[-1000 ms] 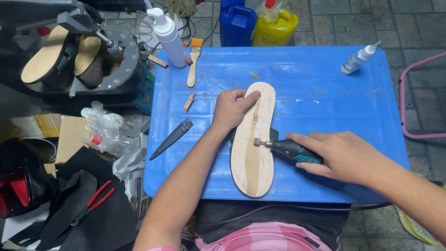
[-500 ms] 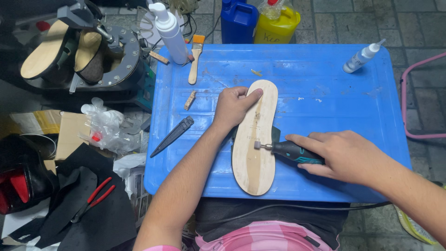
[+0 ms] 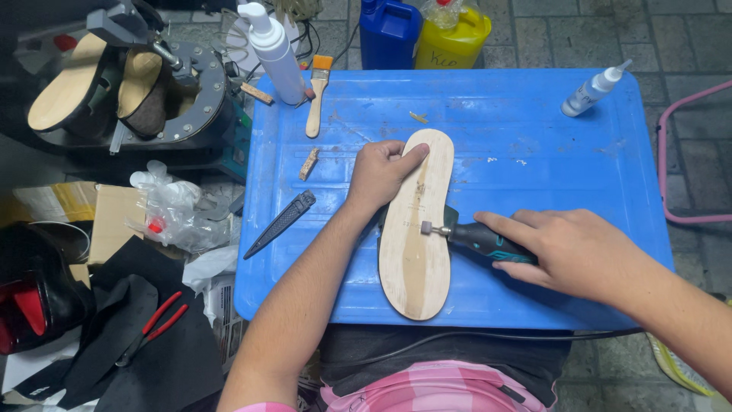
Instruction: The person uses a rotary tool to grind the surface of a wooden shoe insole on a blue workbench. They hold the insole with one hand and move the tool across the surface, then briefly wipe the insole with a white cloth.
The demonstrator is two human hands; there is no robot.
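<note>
— Where did we have the wooden sole point(image 3: 415, 236) at that moment?

— It lay flat and lengthwise on the blue lid point(image 3: 534, 145), toe end away from us, heel end near the front edge. Our left hand point(image 3: 377, 172) pressed down on its upper part, palm at the left edge and fingers spread across the wood.

— And the other hand?

— Our right hand point(image 3: 572, 248) sat just to the right of the sole, wrapped around the dark rotary tool point(image 3: 476, 238). The tool pointed left, with its small grinding tip touching the middle of the sole. So the sole lay between our two hands, which were well apart from each other.

— Was the left hand gripping anything?

— No, it only rested flat on the wood with the fingers loose.

— What else did we have around us?

— A paintbrush point(image 3: 316, 98) and a white pump bottle point(image 3: 273, 52) stood at the far left of the lid, and a small squeeze bottle point(image 3: 593, 90) at the far right corner. A dark blade-shaped piece point(image 3: 280, 223) lay at the left edge, with a little wood scrap point(image 3: 309, 163) just above it. Beyond the lid stood a blue jug point(image 3: 390, 32) and a yellow jug point(image 3: 454, 37).
</note>
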